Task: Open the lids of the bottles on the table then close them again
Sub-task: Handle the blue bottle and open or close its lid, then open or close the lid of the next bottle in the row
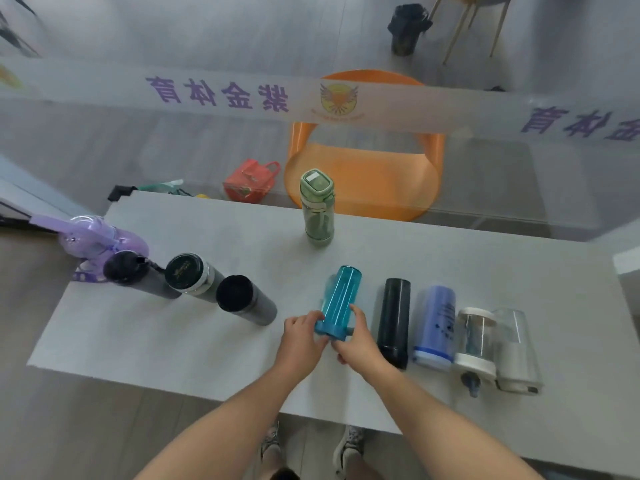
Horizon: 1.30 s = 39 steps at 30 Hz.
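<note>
A clear blue bottle (341, 296) lies on the grey table (194, 341), its base pointing away and its blue lid (331, 328) towards me. My left hand (302, 336) grips the lid end from the left. From the right, my right hand (358, 336) holds the same end of the bottle. A green bottle (317, 207) stands upright at the table's far edge. To the right lie a black bottle (394, 320), a blue-purple bottle (436, 327) and two clear bottles (476, 341) (516, 351). On the left stand three dark flasks (244, 303) (190, 277) (135, 273) and a purple bottle (100, 239).
An orange chair (367, 174) stands behind the table beyond a glass partition with a white banner (242, 95). A red bag (251, 181) lies on the floor near the chair. A dark bin (407, 29) sits far back. My feet (311, 445) are under the table's near edge.
</note>
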Tool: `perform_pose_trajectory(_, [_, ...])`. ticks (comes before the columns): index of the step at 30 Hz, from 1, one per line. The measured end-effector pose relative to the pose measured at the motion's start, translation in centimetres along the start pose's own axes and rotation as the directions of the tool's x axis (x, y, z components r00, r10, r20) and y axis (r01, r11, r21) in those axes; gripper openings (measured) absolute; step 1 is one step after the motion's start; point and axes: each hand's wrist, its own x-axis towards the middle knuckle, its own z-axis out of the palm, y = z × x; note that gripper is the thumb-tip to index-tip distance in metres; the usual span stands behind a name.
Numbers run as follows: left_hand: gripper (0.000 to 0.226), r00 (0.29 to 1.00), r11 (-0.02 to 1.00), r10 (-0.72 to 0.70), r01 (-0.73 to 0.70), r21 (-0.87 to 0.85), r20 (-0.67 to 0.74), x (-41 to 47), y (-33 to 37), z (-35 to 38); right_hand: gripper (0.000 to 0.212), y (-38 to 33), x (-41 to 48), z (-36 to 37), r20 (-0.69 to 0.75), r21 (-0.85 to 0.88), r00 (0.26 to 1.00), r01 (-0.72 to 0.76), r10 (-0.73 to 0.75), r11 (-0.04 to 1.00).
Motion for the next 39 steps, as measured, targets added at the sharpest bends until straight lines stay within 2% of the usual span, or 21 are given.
perform_pose_trajectory(5, [0.046,0.988,0.999,0.042,-0.042,0.005,-0.145,-3.6,2.4,-1.4,0.078,-1.2,-2.5,-2.7,0.124,-0.015,0.992,0.026,-0.024,1.0])
perform_pose_trajectory(8, [0.041,0.96,0.989,0.146,-0.14,0.04,-0.24,-4.6,4.3,-3.5,0.067,-2.4,-3.9,-4.0,0.145,-0.062,0.987,0.075,-0.065,0.995])
perform_pose_trajectory(11, [0.035,0.938,0.976,0.213,-0.191,0.105,-0.273,-4.1,5.5,-5.3,0.054,-3.7,-4.1,-4.1,0.143,-0.052,0.985,0.1,-0.092,0.994])
perform_pose_trajectory(15, [0.026,0.925,0.933,0.29,-0.216,0.289,-0.245,-2.7,5.5,-6.6,0.047,-5.4,-3.4,-3.1,0.099,0.006,0.989,0.111,-0.111,0.994])
perform_pose_trajectory(18, [0.031,0.931,0.884,0.305,-0.198,0.423,-0.201,-2.5,5.3,-7.4,0.048,-5.8,-3.0,-2.2,0.068,0.032,0.991,0.116,-0.118,0.993])
perform_pose_trajectory(21, [0.035,0.933,0.807,0.336,-0.212,0.552,-0.132,-2.8,5.0,-7.7,0.05,-5.9,-2.9,-2.1,0.055,0.01,0.992,0.116,-0.117,0.993])
perform_pose_trajectory(24, [0.035,0.918,0.758,0.387,-0.261,0.598,-0.089,-3.3,4.7,-7.4,0.046,-4.6,-3.4,-3.4,-0.021,-0.046,0.991,0.131,-0.132,0.99])
perform_pose_trajectory(27, [0.028,0.809,0.683,0.587,-0.498,0.535,0.003,-3.7,4.9,-6.1,0.038,-1.8,-4.6,-5.2,-0.17,-0.124,0.975,0.12,-0.14,0.985])
perform_pose_trajectory(29, [0.024,0.753,0.659,0.657,-0.602,0.452,0.045,-4.3,5.0,-4.6,0.034,0.5,-5.8,-6.0,-0.251,-0.186,0.955,0.112,-0.157,0.976])
perform_pose_trajectory(32, [0.025,0.797,0.737,0.597,-0.591,0.327,0.095,-5.0,4.8,-1.4,0.034,4.3,-7.5,-6.1,-0.378,-0.232,0.917,0.04,-0.128,0.972])
perform_pose_trajectory(36, [0.037,0.914,0.899,0.372,-0.398,0.18,0.164,-4.9,4.7,2.5,0.041,8.3,-8.1,-4.8,-0.485,-0.214,0.872,-0.04,-0.07,0.976])
perform_pose_trajectory(39, [0.044,0.935,0.946,0.286,-0.31,0.095,0.208,-4.1,5.2,4.8,0.048,9.9,-7.1,-4.3,-0.51,-0.177,0.859,-0.055,-0.044,0.983])
